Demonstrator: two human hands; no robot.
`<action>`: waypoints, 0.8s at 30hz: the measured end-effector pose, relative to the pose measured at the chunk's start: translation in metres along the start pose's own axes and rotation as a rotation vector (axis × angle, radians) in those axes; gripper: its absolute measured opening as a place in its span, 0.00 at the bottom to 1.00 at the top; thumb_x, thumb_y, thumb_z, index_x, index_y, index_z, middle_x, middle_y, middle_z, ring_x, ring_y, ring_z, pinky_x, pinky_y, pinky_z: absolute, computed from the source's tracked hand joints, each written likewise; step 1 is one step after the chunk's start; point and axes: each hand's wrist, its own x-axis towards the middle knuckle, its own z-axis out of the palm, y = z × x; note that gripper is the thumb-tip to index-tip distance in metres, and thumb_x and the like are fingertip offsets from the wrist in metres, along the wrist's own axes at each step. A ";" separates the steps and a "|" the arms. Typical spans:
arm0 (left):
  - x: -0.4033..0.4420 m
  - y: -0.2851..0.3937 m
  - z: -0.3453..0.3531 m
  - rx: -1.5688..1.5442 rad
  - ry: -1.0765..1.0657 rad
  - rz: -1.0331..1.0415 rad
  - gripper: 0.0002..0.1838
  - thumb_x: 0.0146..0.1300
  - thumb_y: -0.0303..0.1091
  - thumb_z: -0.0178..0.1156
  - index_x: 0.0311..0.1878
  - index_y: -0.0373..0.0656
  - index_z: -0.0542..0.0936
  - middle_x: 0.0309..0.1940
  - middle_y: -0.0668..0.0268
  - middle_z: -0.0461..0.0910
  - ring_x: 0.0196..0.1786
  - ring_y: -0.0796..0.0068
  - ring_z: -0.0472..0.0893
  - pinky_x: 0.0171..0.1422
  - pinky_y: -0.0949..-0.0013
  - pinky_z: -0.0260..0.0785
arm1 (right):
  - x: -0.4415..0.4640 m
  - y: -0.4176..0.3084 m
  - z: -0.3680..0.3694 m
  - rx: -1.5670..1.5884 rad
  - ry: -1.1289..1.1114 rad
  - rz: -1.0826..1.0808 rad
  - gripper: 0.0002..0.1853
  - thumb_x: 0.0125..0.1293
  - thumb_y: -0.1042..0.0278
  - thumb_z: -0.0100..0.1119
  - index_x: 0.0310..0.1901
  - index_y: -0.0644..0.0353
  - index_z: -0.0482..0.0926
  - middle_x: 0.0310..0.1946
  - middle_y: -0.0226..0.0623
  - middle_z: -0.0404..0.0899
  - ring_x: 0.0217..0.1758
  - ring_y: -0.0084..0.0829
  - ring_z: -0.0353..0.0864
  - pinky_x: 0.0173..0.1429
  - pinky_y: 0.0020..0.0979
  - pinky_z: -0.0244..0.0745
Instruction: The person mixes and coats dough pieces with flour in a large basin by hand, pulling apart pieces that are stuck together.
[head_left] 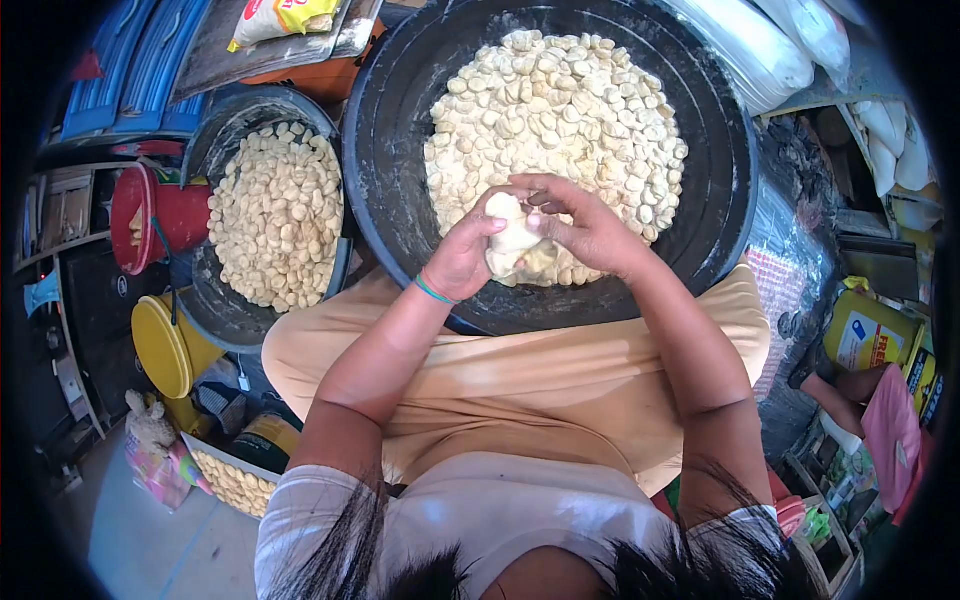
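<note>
Both hands meet above the near side of a large black basin (370, 190). My left hand (462, 255), with a green band at its wrist, is closed around a lump of pale dough (512, 235). The fingers and thumb of my right hand (592, 228) press on the same lump from the other side. Part of the dough hangs below the fingers, over the basin. Inside the basin lie many small, flattened, round dough pieces (560, 110) dusted with flour.
A smaller dark basin (338, 290) of similar dough pieces stands at left. Beside it are a red bucket (180, 215) and a yellow bucket (160, 345). White plastic sacks (760, 60) lie at upper right. Another person's leg (835, 400) shows at right.
</note>
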 end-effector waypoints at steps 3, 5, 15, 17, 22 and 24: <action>-0.002 -0.001 0.005 -0.011 0.047 0.002 0.20 0.65 0.39 0.54 0.58 0.48 0.65 0.48 0.61 0.74 0.38 0.71 0.80 0.36 0.70 0.76 | -0.004 -0.001 0.002 -0.329 -0.035 -0.092 0.24 0.63 0.66 0.62 0.61 0.56 0.73 0.56 0.43 0.74 0.57 0.38 0.75 0.62 0.35 0.69; -0.001 -0.002 0.003 0.023 0.068 -0.036 0.18 0.66 0.40 0.54 0.57 0.48 0.65 0.46 0.62 0.74 0.37 0.72 0.80 0.34 0.71 0.74 | -0.005 -0.005 0.003 -0.452 -0.005 -0.091 0.21 0.61 0.66 0.64 0.56 0.59 0.75 0.48 0.42 0.79 0.47 0.36 0.80 0.55 0.33 0.73; 0.005 0.006 -0.004 0.282 0.151 -0.005 0.14 0.64 0.35 0.62 0.48 0.50 0.68 0.35 0.71 0.75 0.32 0.84 0.75 0.23 0.77 0.65 | 0.002 -0.007 -0.002 0.317 0.454 0.052 0.07 0.67 0.73 0.53 0.45 0.62 0.75 0.37 0.35 0.77 0.36 0.24 0.75 0.39 0.28 0.78; 0.006 0.003 -0.008 0.329 0.163 0.060 0.14 0.64 0.33 0.61 0.48 0.50 0.68 0.36 0.70 0.75 0.32 0.83 0.75 0.25 0.77 0.66 | 0.003 -0.005 -0.011 0.483 0.550 0.036 0.08 0.66 0.75 0.48 0.45 0.61 0.75 0.38 0.36 0.76 0.36 0.24 0.75 0.40 0.28 0.78; 0.003 0.007 -0.014 0.158 0.064 0.009 0.13 0.67 0.33 0.55 0.52 0.48 0.67 0.40 0.67 0.75 0.36 0.80 0.77 0.31 0.76 0.69 | 0.005 0.002 -0.040 -0.018 0.343 -0.018 0.16 0.64 0.72 0.49 0.53 0.60 0.75 0.53 0.40 0.76 0.52 0.35 0.77 0.55 0.36 0.74; 0.001 0.011 -0.003 0.065 0.089 -0.008 0.13 0.69 0.35 0.52 0.54 0.48 0.66 0.40 0.67 0.75 0.37 0.80 0.76 0.32 0.76 0.69 | 0.001 -0.002 -0.022 -0.203 0.246 -0.058 0.18 0.63 0.69 0.54 0.55 0.61 0.75 0.56 0.40 0.74 0.53 0.35 0.77 0.57 0.34 0.71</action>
